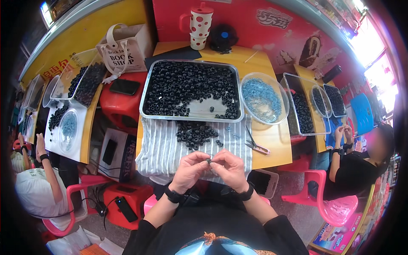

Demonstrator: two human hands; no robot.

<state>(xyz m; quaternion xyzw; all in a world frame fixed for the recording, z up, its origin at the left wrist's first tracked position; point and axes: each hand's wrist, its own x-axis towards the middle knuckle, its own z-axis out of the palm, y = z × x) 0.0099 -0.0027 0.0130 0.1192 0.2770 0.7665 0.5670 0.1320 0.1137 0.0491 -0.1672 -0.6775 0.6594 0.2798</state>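
Observation:
My left hand (189, 172) and my right hand (230, 170) meet over the near edge of a striped cloth (156, 146). Their fingertips pinch a small dark piece (208, 161); it looks like one of the black round pieces, but fingers partly cover it. Just beyond, a loose heap of black round pieces (194, 135), some with a hole, lies on the cloth. Behind the heap stands a big clear tray (191, 118) filled with more of them. Small thread snips (258, 147) with pinkish handles rest to the right of my hands.
A round clear tub (281, 120) of tiny pale-blue pieces sits right of the tray. Farther back are a red-dotted tumbler (200, 29) and a cloth bag (127, 46). Other people work at side tables; one person in black (361, 165) sits right. A red stool (123, 104) stands left.

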